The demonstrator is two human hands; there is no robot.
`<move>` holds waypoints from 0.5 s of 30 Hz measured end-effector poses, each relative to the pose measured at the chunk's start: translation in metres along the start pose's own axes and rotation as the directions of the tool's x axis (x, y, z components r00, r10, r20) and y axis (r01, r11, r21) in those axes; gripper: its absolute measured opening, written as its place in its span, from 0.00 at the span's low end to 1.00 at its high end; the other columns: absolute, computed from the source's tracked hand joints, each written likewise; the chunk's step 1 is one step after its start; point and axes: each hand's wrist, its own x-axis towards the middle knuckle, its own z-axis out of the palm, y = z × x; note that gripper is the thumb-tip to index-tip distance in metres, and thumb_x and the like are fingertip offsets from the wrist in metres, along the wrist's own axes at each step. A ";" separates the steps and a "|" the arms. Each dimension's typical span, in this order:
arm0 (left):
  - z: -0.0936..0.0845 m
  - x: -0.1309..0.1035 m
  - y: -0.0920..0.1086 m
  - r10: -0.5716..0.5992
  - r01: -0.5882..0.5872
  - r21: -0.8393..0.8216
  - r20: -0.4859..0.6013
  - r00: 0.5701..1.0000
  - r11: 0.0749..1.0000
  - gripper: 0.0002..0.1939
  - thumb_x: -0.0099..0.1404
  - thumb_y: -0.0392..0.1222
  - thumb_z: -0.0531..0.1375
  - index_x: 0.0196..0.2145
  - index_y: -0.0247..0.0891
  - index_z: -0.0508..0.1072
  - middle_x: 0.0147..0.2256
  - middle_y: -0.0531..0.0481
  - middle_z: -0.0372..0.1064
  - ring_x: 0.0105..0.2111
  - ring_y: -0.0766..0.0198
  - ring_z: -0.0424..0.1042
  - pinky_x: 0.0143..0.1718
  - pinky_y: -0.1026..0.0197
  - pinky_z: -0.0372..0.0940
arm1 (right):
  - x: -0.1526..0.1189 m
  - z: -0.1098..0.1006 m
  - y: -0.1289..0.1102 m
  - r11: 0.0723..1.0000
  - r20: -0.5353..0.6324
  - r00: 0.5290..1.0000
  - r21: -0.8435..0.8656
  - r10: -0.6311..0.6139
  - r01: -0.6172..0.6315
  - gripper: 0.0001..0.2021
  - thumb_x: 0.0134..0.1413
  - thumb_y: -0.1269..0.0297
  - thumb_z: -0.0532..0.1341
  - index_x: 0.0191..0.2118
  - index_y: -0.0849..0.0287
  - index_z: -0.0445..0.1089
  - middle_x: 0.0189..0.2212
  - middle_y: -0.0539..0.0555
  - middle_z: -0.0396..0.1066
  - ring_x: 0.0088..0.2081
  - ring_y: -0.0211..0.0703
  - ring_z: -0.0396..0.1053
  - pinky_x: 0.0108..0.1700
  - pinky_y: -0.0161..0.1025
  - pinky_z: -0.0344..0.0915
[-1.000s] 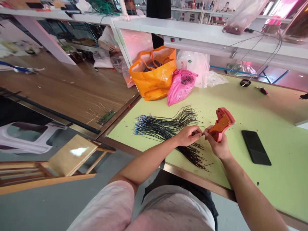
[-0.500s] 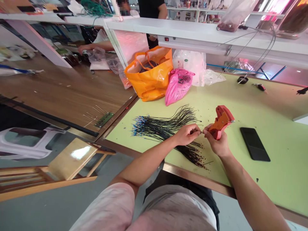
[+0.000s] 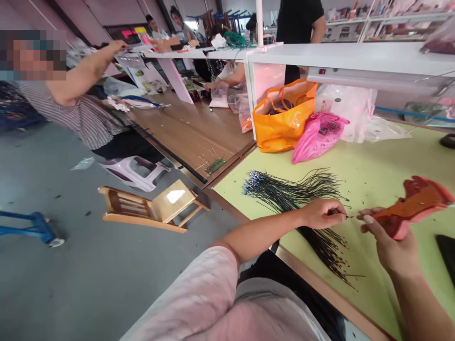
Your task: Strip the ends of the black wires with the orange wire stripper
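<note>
Many black wires were found on the table, their finished share undeterminable, with the red tool gripped by the curled right hand and the left hand pinched together, its hold unclear.

This is a workshop — long white metal-framed shelves stand above pale green worktops. Black blue-tipped wires lie bundled there.

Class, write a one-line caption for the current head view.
Right hand grips a red-and-orange tool beside black wires on a green tabletop.
</note>
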 end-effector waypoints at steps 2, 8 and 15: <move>0.002 0.000 -0.002 0.012 -0.012 -0.025 0.026 1.000 1.000 0.07 0.71 0.42 0.68 0.38 0.38 0.76 0.29 0.55 0.71 0.28 0.66 0.65 0.35 0.62 0.61 | -0.002 0.005 -0.002 0.999 0.074 0.997 -0.039 0.019 -0.016 0.22 0.55 0.40 0.75 0.39 0.55 0.79 0.39 0.57 0.80 0.34 0.46 0.76 0.33 0.41 0.77; 0.003 -0.002 -0.003 0.036 -0.035 -0.031 0.041 0.999 0.999 0.07 0.72 0.42 0.68 0.38 0.38 0.75 0.28 0.56 0.70 0.27 0.68 0.63 0.33 0.62 0.59 | -0.007 0.009 0.003 0.986 0.133 0.991 -0.165 -0.013 0.035 0.20 0.60 0.40 0.71 0.40 0.53 0.77 0.37 0.55 0.78 0.35 0.47 0.76 0.36 0.42 0.77; 0.004 -0.004 -0.006 0.073 -0.072 -0.020 0.055 0.996 0.997 0.08 0.73 0.45 0.68 0.39 0.38 0.76 0.30 0.54 0.72 0.28 0.67 0.64 0.34 0.62 0.60 | -0.007 0.007 0.004 0.986 0.135 0.991 -0.165 -0.007 0.029 0.21 0.59 0.40 0.72 0.41 0.53 0.76 0.38 0.55 0.79 0.35 0.48 0.76 0.38 0.44 0.77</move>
